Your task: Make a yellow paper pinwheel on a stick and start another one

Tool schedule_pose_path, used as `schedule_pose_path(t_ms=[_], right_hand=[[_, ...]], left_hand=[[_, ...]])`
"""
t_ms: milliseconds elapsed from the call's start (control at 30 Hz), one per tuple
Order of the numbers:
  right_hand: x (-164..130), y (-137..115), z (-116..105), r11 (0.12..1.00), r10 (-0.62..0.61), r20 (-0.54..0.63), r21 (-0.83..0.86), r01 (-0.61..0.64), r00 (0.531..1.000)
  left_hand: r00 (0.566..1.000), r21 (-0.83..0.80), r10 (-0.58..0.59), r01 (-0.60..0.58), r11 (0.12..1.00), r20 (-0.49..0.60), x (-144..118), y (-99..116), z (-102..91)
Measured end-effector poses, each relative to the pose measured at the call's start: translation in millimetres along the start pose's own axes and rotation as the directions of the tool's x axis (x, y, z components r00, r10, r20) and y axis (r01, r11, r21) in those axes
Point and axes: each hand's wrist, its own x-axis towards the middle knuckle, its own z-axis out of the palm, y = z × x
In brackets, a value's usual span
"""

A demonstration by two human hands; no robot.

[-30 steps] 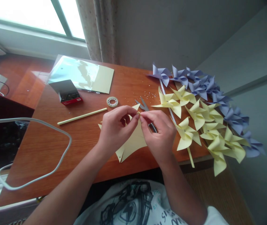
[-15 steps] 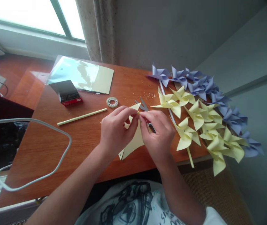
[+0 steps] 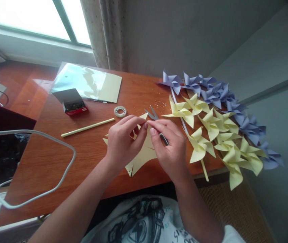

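Observation:
My left hand (image 3: 123, 136) and my right hand (image 3: 170, 141) meet fingertip to fingertip above a pale yellow sheet of cut paper (image 3: 141, 158). Both hands are closed in a pinch at a tiny yellowish piece (image 3: 147, 122), too small to name. The paper lies on the table with slits running in from its corners, and a small hole shows at its near corner. Part of it is hidden under my hands. Scissors (image 3: 153, 114) lie just beyond my right hand, blades slightly apart, one black handle showing by my fingers.
Yellow pinwheels (image 3: 202, 143) and purple pinwheels (image 3: 173, 82) crowd the right side of the wooden table (image 3: 83, 158). A tape roll (image 3: 120, 111), a yellow paper stick (image 3: 88, 127), a small red box (image 3: 75, 106) and a clear folder (image 3: 88, 81) stand left and back. A white cable (image 3: 74, 152) loops at left.
My fingertips have shifted slightly left with the tiny piece. The cut paper's slits and left points show more, and it seems to lie flatter under my hands.

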Motion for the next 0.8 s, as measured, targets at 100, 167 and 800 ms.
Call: schedule_pose_path(t_ms=[100, 167, 800], right_hand=[[0.6, -0.9, -2.7, 0.999, 0.020, 0.030, 0.031, -0.021, 0.999], [0.5, -0.8, -3.0, 0.999, 0.022, 0.037, 0.027, -0.023, 0.999], [0.6, -2.1, -8.7, 0.936, 0.171, 0.155, 0.284, -0.210, 0.973]], left_hand=[[1.000, -0.007, -0.005, 0.005, 1.000, 0.003, 0.7, -0.2, -0.2], [1.000, -0.007, -0.006, 0.006, 1.000, 0.008, 0.2, -0.6, -0.3], [1.000, -0.031, -0.024, 0.025, 0.999, 0.018, 1.3, 1.8, -2.9]])
